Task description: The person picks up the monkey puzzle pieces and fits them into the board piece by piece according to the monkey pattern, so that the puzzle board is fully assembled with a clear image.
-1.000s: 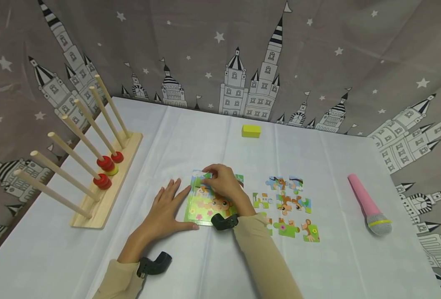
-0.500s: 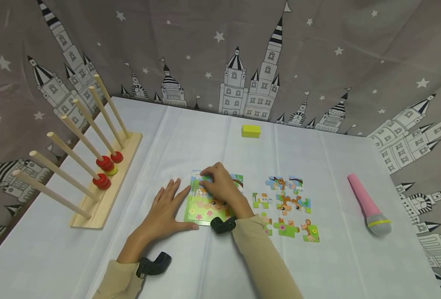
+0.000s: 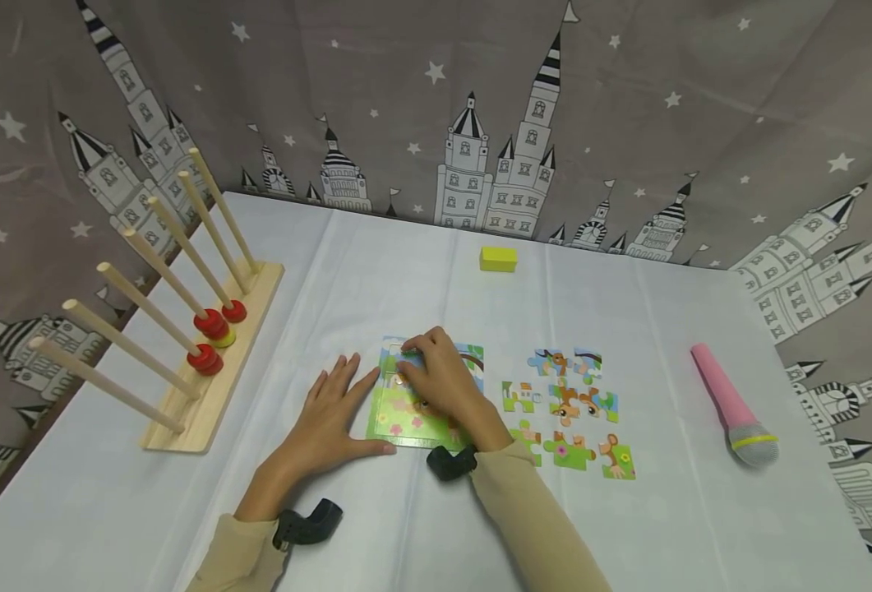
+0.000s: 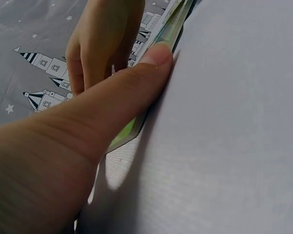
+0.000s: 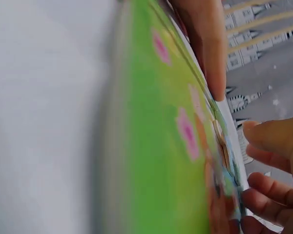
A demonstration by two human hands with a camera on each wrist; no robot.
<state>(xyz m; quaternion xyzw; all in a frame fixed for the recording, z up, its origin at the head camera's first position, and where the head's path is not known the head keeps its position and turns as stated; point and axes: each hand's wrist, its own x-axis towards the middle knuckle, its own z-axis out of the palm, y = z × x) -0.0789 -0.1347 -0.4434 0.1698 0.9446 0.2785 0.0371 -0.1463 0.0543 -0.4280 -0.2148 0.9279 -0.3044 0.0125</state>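
Note:
A shallow puzzle board (image 3: 391, 415), printed with a green meadow and pink flowers, lies flat on the white cloth. My left hand (image 3: 329, 423) rests at its near left corner, fingers stretched along the left side and the thumb against the front edge. Over the board's upper left part is my right hand (image 3: 446, 380), bent fingers right at the surface. In the right wrist view, the thumb (image 5: 271, 136) stands apart from the fingers, and nothing shows between them. The same hand covers much of the board's middle. Loose jigsaw pieces (image 3: 569, 450) with animal pictures lie right of the board.
A wooden peg stand (image 3: 217, 411) with red and yellow rings stands at the left. At the back is a yellow block (image 3: 498, 260). A pink toy microphone (image 3: 727, 403) lies to the right. A grey curtain (image 3: 376, 99) with castles hangs behind the table.
My right hand has shifted slightly over the board's upper left, and its thumb and forefinger now sit farther apart. My left hand stays in place along the board's edge.

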